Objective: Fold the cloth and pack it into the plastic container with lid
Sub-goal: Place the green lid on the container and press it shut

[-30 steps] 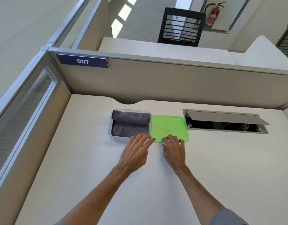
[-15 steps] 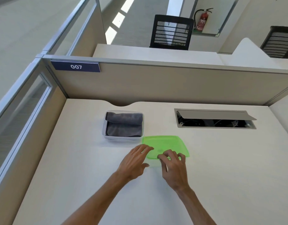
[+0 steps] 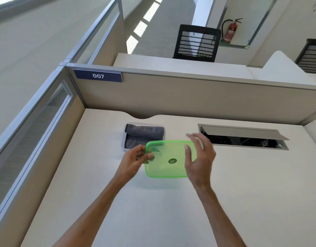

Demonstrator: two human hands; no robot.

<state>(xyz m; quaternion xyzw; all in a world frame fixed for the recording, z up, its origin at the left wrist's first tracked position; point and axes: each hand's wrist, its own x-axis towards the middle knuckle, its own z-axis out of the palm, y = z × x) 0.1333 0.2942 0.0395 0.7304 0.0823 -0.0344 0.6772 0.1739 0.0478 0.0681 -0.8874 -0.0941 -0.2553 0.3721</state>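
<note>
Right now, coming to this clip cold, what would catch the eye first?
The bright green lid stands out, held above the desk at the centre, the left hand pinching its left edge and the right hand gripping its right side. Just behind it sits the clear plastic container with the folded grey cloth inside, uncovered. Further back, the blue 007 sign marks the partition.

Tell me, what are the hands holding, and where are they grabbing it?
The green lid. The left hand pinches its left edge; the right hand grips its right edge.
</note>
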